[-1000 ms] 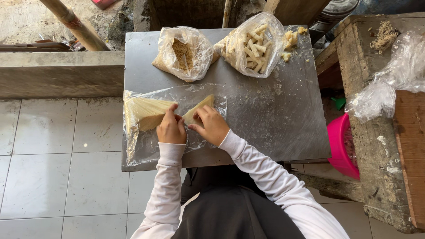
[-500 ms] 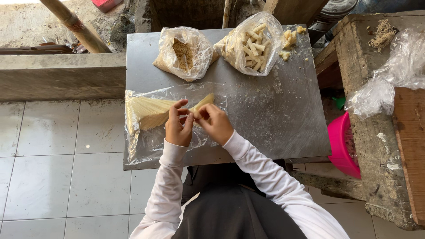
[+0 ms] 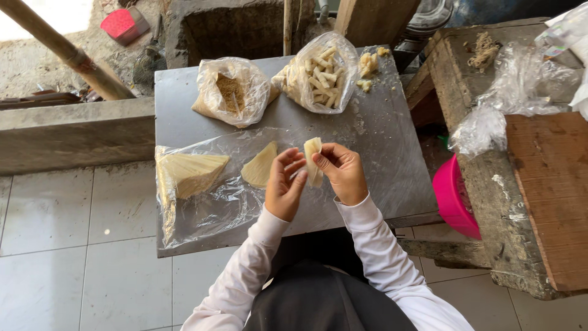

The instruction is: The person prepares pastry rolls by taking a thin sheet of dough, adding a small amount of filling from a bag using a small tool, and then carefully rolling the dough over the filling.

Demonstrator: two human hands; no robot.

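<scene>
- The grey table point(image 3: 392, 153) is the biggest thing in front of me, and all my things sit on it.
- A clear plastic sheet point(image 3: 208, 208) lies flat on the near left part of the table.
- A stack of pale wrappers point(image 3: 190, 171) shaped like triangles rests on the left of that sheet.
- One more pale wrapper point(image 3: 260, 165) lies alone on the sheet, just beside my left hand.
- At the far edge stands a plastic bag of pale sticks point(image 3: 321, 76), and left of it a plastic bag of brown crumbs point(image 3: 231, 92).
- A pink tub point(image 3: 453, 199) sits low down, off the right side of the table.
- My left hand point(image 3: 283, 190) and my right hand point(image 3: 344, 175) are up above the sheet, close together.
- Both hands pinch one folded wrapper point(image 3: 313, 158) between them, thumbs and fingers shut on it.
- That wrapper stands up off the table, between my two hands.
</scene>
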